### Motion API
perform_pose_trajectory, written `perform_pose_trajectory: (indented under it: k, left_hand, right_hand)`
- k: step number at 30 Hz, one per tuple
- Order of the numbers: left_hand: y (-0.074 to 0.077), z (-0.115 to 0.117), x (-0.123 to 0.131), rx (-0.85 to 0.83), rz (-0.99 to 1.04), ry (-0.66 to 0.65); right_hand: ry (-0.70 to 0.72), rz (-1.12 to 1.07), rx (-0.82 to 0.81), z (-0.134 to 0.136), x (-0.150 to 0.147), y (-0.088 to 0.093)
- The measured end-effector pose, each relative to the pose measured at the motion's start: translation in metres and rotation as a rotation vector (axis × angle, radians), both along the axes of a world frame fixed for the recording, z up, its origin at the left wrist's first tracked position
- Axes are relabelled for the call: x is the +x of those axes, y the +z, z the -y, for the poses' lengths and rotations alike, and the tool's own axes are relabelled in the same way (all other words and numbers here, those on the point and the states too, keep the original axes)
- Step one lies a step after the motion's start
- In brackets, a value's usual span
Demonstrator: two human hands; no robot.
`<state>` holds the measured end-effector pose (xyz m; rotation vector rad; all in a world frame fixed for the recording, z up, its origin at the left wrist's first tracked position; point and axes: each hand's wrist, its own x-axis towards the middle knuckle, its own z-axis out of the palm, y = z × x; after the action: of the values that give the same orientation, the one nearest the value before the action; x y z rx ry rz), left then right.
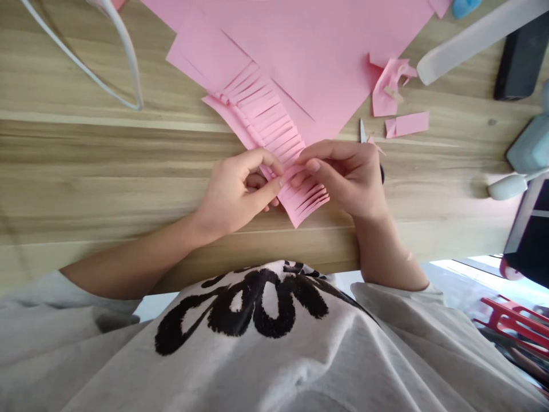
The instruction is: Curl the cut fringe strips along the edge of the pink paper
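Note:
A strip of pink paper (270, 120) cut into a fringe runs diagonally across the middle, its near end toward my body. Several of its narrow strips are bent over toward the left long edge, while those at the near end lie flat. My left hand (240, 191) pinches the strip's left edge between thumb and forefinger. From the other side, my right hand (347, 171) grips one narrow fringe strip between thumb and fingertips. Some right fingers are hidden behind the thumb. Scissors (362, 131) lie by the right hand, mostly covered by it.
Large pink paper sheets (334, 57) spread at the far side. Pink scraps (388, 91) and a folded pink piece (407, 124) lie to the right. Beyond them are a pale stick (476, 43) and a black box (521, 60). A white cable (128, 57) loops at the upper left.

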<state>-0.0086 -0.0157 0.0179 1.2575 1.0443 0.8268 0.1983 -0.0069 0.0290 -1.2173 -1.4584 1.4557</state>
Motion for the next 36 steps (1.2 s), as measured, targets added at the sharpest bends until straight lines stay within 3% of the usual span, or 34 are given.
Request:
perform_pose_trajectory:
  k: [16, 26, 36]
  left_hand:
    - [0.0008, 0.0003, -0.0011, 0.028, -0.031, -0.007]
    - [0.001, 0.0006, -0.0021, 0.043, -0.069, -0.019]
    - [0.0032, 0.0008, -0.0009, 0.016, -0.041, 0.001]
  right_hand:
    - [-0.262, -0.009, -0.001, 0.0021, -0.0045, -0.008]
    - [-0.217, -0.03, -0.018, 0.0026, -0.0053, -0.004]
    - [-0.257, -0.089, -0.058, 0.0013, -0.0043, -0.0081]
